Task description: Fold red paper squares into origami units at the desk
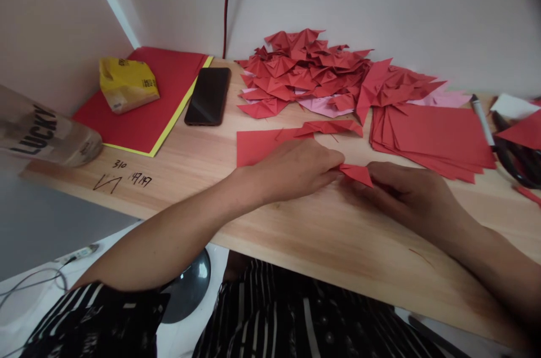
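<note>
A small folded piece of red paper (357, 174) is pinched between my two hands, just above the wooden table. My left hand (300, 169) has its fingers closed on the paper's left end. On the opposite end, the fingers of my right hand (408, 191) are closed too, partly hiding the paper. Behind my left hand lies a flat red sheet (257, 145), partly covered by that hand. One folded red paper shape (332, 127) rests across the sheet's far right corner. To the right is a stack of flat red sheets (435, 135).
A pile of folded red and pink paper shapes (313, 73) lies against the wall. Toward the left are a black phone (208, 96), large red and yellow sheets (169, 82), a yellow packet (129, 84) and a clear bottle (51, 132). A marker (482, 120) and black-handled scissors (513, 158) lie right.
</note>
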Demonstrator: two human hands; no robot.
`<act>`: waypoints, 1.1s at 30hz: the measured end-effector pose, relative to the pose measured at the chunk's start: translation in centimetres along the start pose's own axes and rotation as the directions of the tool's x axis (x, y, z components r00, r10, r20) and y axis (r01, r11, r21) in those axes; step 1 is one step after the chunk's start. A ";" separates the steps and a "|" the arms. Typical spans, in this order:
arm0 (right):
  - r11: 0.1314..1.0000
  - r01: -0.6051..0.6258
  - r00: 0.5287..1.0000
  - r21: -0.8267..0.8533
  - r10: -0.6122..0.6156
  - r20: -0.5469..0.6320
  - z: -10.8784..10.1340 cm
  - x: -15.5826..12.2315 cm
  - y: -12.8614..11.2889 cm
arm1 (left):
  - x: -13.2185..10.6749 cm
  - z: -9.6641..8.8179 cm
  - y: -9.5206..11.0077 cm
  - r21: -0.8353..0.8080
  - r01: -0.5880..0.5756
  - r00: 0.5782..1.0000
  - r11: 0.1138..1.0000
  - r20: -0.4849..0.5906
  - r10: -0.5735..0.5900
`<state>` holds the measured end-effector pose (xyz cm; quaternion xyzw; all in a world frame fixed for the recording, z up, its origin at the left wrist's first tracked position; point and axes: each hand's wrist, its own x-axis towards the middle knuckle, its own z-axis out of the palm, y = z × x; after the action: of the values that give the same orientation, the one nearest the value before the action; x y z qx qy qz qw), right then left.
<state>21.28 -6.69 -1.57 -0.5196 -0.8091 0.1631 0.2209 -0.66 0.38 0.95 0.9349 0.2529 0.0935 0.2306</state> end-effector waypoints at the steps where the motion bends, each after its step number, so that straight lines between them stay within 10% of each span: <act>1: 1.000 -0.004 1.000 -0.004 0.004 0.000 0.0 0.0 0.0 | 0.0 0.0 0.0 0.004 -0.004 1.000 1.000 -0.005 0.004; 33: 0.999 0.016 1.000 -0.031 -0.017 -0.004 -0.1 0.1 -0.3 | -0.1 -0.2 0.2 0.022 0.012 1.000 1.000 0.011 -0.012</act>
<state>21.06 -6.72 -1.30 -0.5166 -0.8154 0.1475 0.2157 -0.78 0.26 1.22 0.9363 0.2583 0.0842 0.2225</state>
